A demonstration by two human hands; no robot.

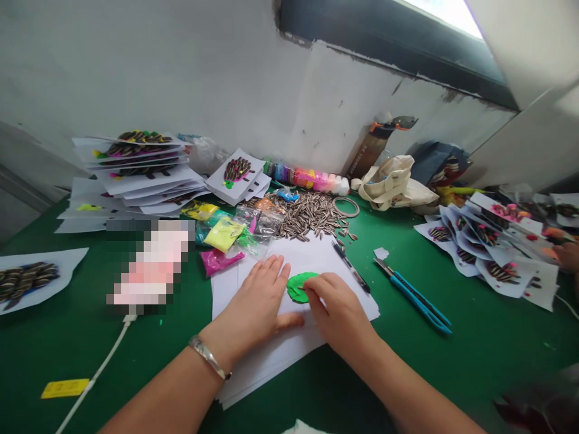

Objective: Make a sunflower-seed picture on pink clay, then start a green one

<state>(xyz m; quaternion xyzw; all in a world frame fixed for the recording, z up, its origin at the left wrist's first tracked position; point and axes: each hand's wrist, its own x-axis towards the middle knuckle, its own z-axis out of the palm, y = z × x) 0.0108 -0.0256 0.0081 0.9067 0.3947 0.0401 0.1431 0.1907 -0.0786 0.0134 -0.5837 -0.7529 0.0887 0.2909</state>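
Observation:
A flattened oval of bright green modelling clay point(298, 287) lies on the top sheet of a stack of white paper point(253, 367). My left hand point(260, 298) rests flat on the paper, left of the clay, fingers stretched out and thumb pointing right below it. My right hand point(337, 304) is closed in a pinch at the clay's right edge. What its fingertips hold, if anything, is hidden or too small to name. Right of the hand, a black pen point(351, 267) lies along the paper's edge.
Sunflower seeds point(307, 214) lie heaped beyond the paper, beside bagged coloured clay point(224, 234). Blue tweezers point(416, 298) lie on the green table point(407, 374) at right. Paper stacks with seed pictures point(145, 175) stand back left. Another person's hand point(567, 254) shows far right.

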